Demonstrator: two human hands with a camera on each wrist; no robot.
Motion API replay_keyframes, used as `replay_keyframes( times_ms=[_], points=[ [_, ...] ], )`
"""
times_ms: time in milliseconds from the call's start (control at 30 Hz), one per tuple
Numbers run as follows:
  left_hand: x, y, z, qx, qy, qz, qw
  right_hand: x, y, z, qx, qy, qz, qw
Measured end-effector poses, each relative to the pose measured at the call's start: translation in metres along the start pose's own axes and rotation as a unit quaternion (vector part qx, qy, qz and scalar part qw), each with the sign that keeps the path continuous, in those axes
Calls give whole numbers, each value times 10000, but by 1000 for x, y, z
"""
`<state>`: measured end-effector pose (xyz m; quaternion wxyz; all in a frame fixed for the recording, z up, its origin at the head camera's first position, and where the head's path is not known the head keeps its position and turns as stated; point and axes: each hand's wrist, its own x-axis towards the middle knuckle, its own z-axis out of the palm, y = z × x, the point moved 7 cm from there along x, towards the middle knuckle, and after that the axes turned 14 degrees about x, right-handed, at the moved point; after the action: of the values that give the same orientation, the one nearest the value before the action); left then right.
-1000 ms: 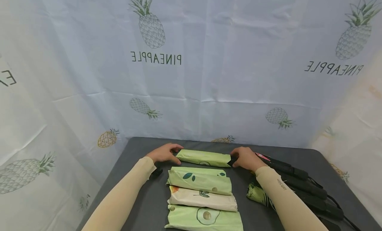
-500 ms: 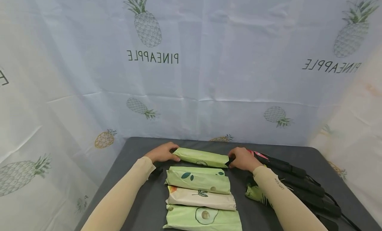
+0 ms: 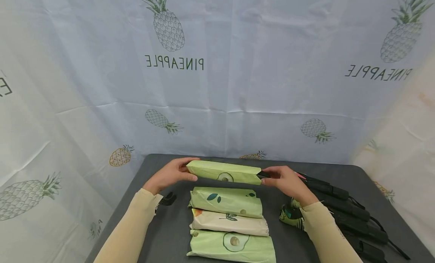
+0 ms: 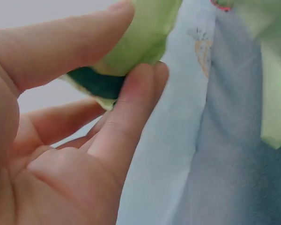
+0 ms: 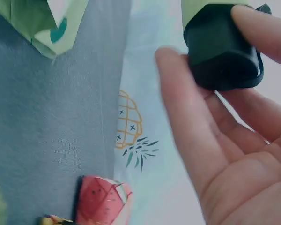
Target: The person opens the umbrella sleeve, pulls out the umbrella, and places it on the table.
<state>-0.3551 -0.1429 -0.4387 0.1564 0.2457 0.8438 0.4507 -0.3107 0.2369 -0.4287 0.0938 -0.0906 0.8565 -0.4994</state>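
In the head view both hands hold up a long green avocado-print sleeve [image 3: 217, 171] level near the back of the table. My left hand [image 3: 174, 175] pinches its left end between thumb and fingers; in the left wrist view a dark green patch [image 4: 100, 84] shows at that end. A blunt black end piece [image 5: 222, 49] sticks out of the sleeve's right end, and my right hand [image 3: 286, 180] grips it with thumb and fingers. In front lie a green leaf-print sleeve [image 3: 225, 202], a cream one [image 3: 231, 222] and another green avocado-print one [image 3: 232, 248] in a row.
Several long black bundles [image 3: 346, 217] with cords lie at the right of the dark grey table [image 3: 156, 233], one with a green patterned end [image 3: 290, 217]. A red watermelon-print end [image 5: 103, 199] shows in the right wrist view. A pineapple-print curtain [image 3: 231, 85] hangs behind.
Both hands have raised the green avocado-print sleeve from the back of the table and shifted it slightly left. The row of sleeves has stayed put.
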Motion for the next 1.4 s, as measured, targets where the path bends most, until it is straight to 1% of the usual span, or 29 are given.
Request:
replay_keyframes(
  times_ms=[67, 200, 267, 367, 500, 633, 700, 867, 933, 1133, 1267, 1400],
  points=[
    [-7, 5, 3, -51, 110, 94, 9999, -9, 3, 1, 273, 139, 22, 9995],
    [-18, 17, 8, 89, 385, 243, 9989, -24, 7, 7, 838, 347, 49, 9959],
    [-24, 20, 8, 131, 518, 253, 9982, -30, 7, 10, 1175, 384, 100, 9923],
    [-30, 23, 10, 90, 645, 218, 9976, -37, 6, 13, 1490, 459, 147, 9877],
    [-34, 23, 12, -97, 715, 158, 9973, -42, 1, 13, 1748, 557, 56, 9830],
    [-35, 25, 15, -107, 706, 150, 9973, -45, -5, 10, 2181, 670, -154, 9735],
    [-35, 26, 17, -75, 697, 152, 9974, -46, -8, 11, 2361, 662, -248, 9692],
    [-38, 29, 19, -187, 631, 209, 9976, -49, -11, 12, 2423, 652, -284, 9676],
    [-38, 29, 20, -213, 619, 191, 9977, -49, -10, 12, 2377, 688, -275, 9685],
    [-41, 28, 21, -255, 643, -1, 9976, -46, -5, 14, 2196, 816, -127, 9721],
    [-40, 30, 23, -298, 561, 13, 9980, -48, -2, 14, 2238, 869, -8, 9707],
    [-40, 31, 22, -262, 525, 4, 9983, -50, -3, 14, 2265, 812, 33, 9706]
  ],
)
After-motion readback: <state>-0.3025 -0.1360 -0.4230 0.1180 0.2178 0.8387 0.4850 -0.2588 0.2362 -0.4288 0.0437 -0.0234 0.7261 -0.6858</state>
